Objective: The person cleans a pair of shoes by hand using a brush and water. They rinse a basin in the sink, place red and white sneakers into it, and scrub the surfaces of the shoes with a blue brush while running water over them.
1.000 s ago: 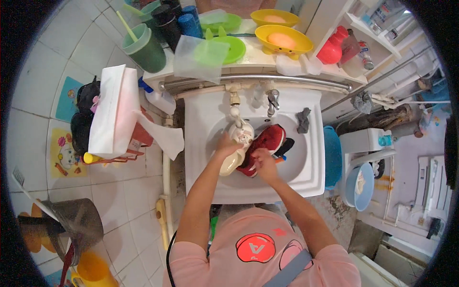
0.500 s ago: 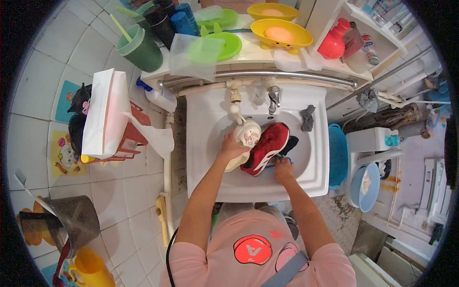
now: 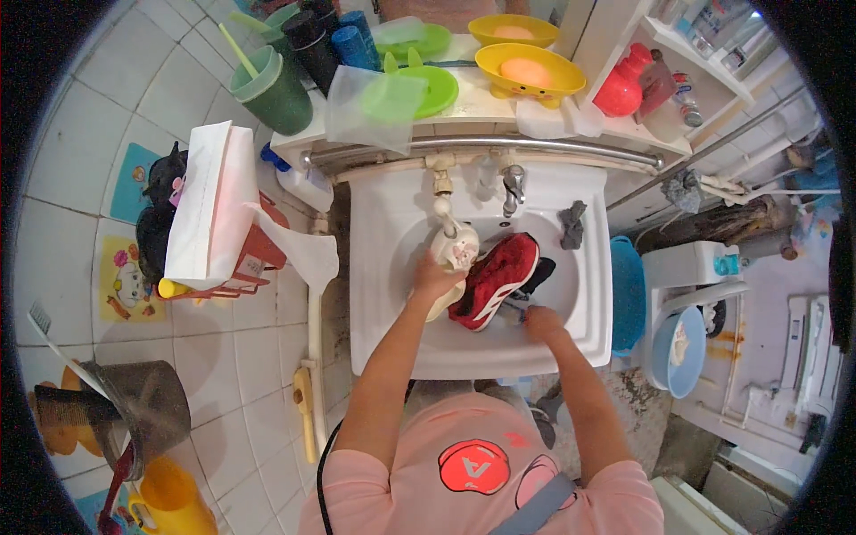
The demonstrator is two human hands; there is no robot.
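In the white sink [image 3: 584,343] lies a red sneaker [image 3: 493,278] with white stripes and a white sole edge, tilted on its side. My left hand [image 3: 433,278] is closed around a cream, slipper-like thing [image 3: 457,247] left of the sneaker, below a pale spout [image 3: 444,212]. My right hand [image 3: 542,323] is closed at the right of the sneaker's lower end, by a small bluish-grey thing [image 3: 514,308]; my fingers hide most of it. Something black [image 3: 539,275] shows behind the sneaker. A crumpled dark grey cloth [image 3: 572,225] rests on the sink's right side.
A chrome tap [image 3: 513,187] stands at the sink's back, below a metal rail [image 3: 499,143]. Yellow dishes [image 3: 530,71] and a green cup [image 3: 272,94] fill the shelf. A red basket [image 3: 254,267] hangs left; blue basins [image 3: 629,299] are at right.
My right hand has shifted slightly right and down, away from the sneaker. My left hand still grips the cream thing. The whole view has moved a little.
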